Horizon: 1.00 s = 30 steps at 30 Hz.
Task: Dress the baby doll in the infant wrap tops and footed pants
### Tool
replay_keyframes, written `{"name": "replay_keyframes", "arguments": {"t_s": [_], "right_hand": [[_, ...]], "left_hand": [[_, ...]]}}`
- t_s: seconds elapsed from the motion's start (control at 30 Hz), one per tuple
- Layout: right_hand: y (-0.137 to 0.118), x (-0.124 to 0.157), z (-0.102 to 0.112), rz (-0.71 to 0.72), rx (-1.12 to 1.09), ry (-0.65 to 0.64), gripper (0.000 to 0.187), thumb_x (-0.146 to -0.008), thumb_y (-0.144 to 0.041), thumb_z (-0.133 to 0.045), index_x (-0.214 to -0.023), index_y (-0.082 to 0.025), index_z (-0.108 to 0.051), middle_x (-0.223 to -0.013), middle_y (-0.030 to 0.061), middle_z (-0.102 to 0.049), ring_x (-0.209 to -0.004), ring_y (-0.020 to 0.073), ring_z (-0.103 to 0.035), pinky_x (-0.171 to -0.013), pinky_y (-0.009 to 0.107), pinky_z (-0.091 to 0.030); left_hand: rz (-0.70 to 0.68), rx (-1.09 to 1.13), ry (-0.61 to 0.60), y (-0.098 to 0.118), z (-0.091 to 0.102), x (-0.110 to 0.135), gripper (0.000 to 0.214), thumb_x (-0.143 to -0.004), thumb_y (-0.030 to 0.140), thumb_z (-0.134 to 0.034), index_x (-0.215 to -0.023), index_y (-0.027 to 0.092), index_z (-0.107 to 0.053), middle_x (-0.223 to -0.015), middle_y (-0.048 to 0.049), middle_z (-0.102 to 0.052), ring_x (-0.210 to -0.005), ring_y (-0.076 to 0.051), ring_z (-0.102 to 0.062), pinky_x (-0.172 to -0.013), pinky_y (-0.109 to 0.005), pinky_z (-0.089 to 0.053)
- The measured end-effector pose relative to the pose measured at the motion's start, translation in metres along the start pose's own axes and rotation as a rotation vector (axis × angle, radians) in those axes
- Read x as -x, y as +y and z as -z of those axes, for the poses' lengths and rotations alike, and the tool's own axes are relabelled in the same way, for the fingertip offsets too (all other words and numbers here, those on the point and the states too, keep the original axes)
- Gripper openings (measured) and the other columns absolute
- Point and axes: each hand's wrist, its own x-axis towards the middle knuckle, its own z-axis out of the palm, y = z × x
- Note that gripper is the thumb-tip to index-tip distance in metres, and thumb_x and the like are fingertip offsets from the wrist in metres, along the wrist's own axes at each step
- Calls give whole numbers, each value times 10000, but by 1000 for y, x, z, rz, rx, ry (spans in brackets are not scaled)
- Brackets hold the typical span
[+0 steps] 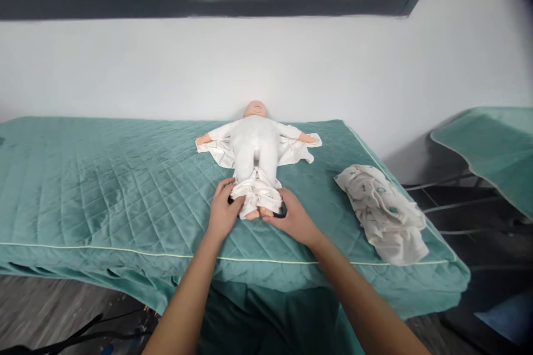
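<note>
A baby doll (254, 133) with a white cloth body lies on its back on the green quilted bed cover (137, 177), head toward the wall and arms spread. Beneath its arms and back lies an open white baby top (293, 151). White printed baby trousers (259, 189) are bunched round its lower legs, with the feet showing below. My left hand (225, 205) grips the trousers at their left side, thumb on top. On their right side my right hand (293, 219) holds the edge, thumb near the doll's foot. Some fingertips are hidden by the fabric.
A folded white printed cloth (383, 213) lies on the bed's right part. Behind the bed stand a white wall (166, 66) and a dark window frame (266, 3). At the right is another green-covered piece of furniture (495, 144). Black cables (79, 335) lie at lower left.
</note>
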Motion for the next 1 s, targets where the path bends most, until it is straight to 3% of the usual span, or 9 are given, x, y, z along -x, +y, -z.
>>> {"name": "replay_keyframes", "arguments": {"t_s": [0.1, 0.27, 0.4, 0.5, 0.6, 0.77, 0.87, 0.93, 1.0], "right_hand": [[-9, -1, 4, -14, 49, 3, 469, -821, -483, -735, -1167, -195, -606, -1133, 63, -664, -1054, 245, -599, -957, 390, -456], [-33, -3, 22, -103, 222, -79, 370, -847, -556, -676, -892, -201, -580, -894, 25, -663, -907, 229, -596, -816, 344, -436], [-55, -1, 42, -90, 413, -119, 287, -831, -448, -688, -811, -210, -528, -800, 19, -625, -864, 228, -573, -744, 312, -382], [-75, -2, 58, -73, 302, -199, 301, -829, -445, -683, -801, -209, -498, -757, -8, -585, -755, 180, -531, -664, 284, -349], [-102, -9, 81, -35, 126, -321, 396, -795, -542, -720, -802, -202, -517, -771, -16, -578, -728, 158, -509, -641, 269, -359], [-182, -28, 138, 55, 114, -600, 412, -771, -539, -767, -995, -208, -666, -998, 24, -689, -917, 209, -614, -753, 297, -462], [-247, -31, 174, 96, 105, -704, 403, -729, -516, -822, -1003, -236, -729, -1037, 2, -724, -994, 208, -662, -828, 295, -520], [-291, -28, 196, 74, 156, -618, 388, -705, -564, -819, -853, -212, -747, -964, -17, -738, -940, 176, -681, -796, 272, -524], [-330, -25, 213, 91, 263, -459, 519, -865, -647, -591, -736, -160, -716, -926, -37, -726, -898, 118, -676, -769, 252, -483]], "left_hand": [[10, 18, -40, 6, 5, 11, 110, -857, 276, -614, -891, 188, -670, -1354, -102, -571, -1243, -243, -581, -1072, -406, -458], [-24, 8, -139, 28, 26, 34, 95, -849, 273, -628, -807, 188, -635, -1397, -95, -556, -1342, -256, -512, -1151, -423, -390], [-67, 59, -228, 52, 45, 43, 86, -853, 270, -630, -814, 193, -629, -1394, -80, -578, -1323, -247, -529, -1144, -389, -390], [-10, 90, -309, 70, 59, 46, 125, -879, 318, -617, -871, 194, -635, -1118, -50, -676, -1079, -213, -618, -962, -337, -470], [70, 102, -327, 91, 75, 43, 203, -879, 387, -626, -833, 191, -597, -795, 19, -600, -773, -153, -554, -694, -260, -420], [-32, 213, -339, 146, 125, 16, 287, -786, 407, -747, -845, 197, -560, -783, 40, -556, -715, -117, -513, -626, -217, -396], [-136, 303, -465, 194, 169, -6, 373, -715, 408, -812, -920, 215, -568, -831, 34, -581, -686, -112, -542, -581, -209, -413], [-236, 240, -541, 231, 198, -16, 423, -687, 387, -837, -993, 224, -594, -871, 16, -627, -701, -123, -583, -598, -217, -446], [-351, 93, -549, 269, 223, -19, 480, -678, 363, -843, -1084, 237, -619, -952, -9, -666, -774, -151, -634, -643, -226, -478]]}}
